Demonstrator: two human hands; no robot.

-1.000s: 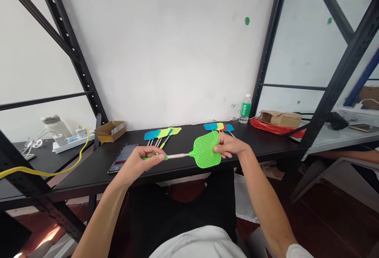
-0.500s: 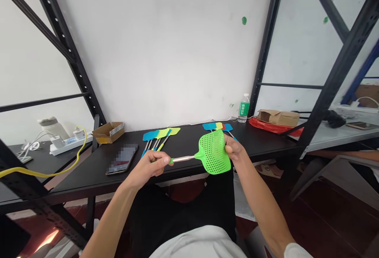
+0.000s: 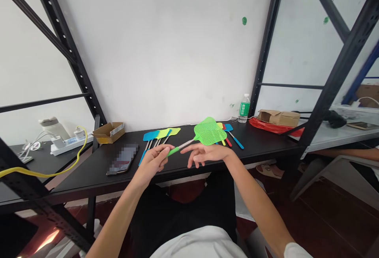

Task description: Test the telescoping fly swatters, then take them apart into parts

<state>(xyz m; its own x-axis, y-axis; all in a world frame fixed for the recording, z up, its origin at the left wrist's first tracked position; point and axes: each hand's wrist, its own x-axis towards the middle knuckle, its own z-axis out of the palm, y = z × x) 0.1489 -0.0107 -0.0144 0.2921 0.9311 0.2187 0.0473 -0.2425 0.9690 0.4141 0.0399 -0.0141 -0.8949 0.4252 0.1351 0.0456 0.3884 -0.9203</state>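
Green fly swatter [image 3: 209,131]: held above the worktop [image 3: 89,179], its perforated head tilted up and away from me, overlapping the handles of the far-right swatter group. Cannot tell how far above them it sits.
Shaft: the metal shaft [image 3: 185,145] slants down to the left from the head to a green grip [image 3: 173,152].
Left hand [image 3: 152,161]: fingers and thumb pinch the green grip at its end (the fingers hide part of it).
Right hand [image 3: 205,155]: open, fingers spread, lying just below the shaft and head. Contact with either cannot be confirmed from this view.
Change: the right hand has let go of the head, and the swatter has swung away from me. Its whole weight now rests on the left hand's pinch.
Other swatters: a fanned group in blue and yellow-green [image 3: 156,134] lies to the left, and a blue, yellow and red group [image 3: 227,128] lies to the right.
Worktop, left: a phone [image 3: 122,159] with a pixelated screen lies near my left hand, and an open cardboard box [image 3: 109,132] sits at the back.
Worktop, right: a water bottle [image 3: 244,109] stands beside a brown paper bag [image 3: 278,118] on a red plastic bag [image 3: 266,127].
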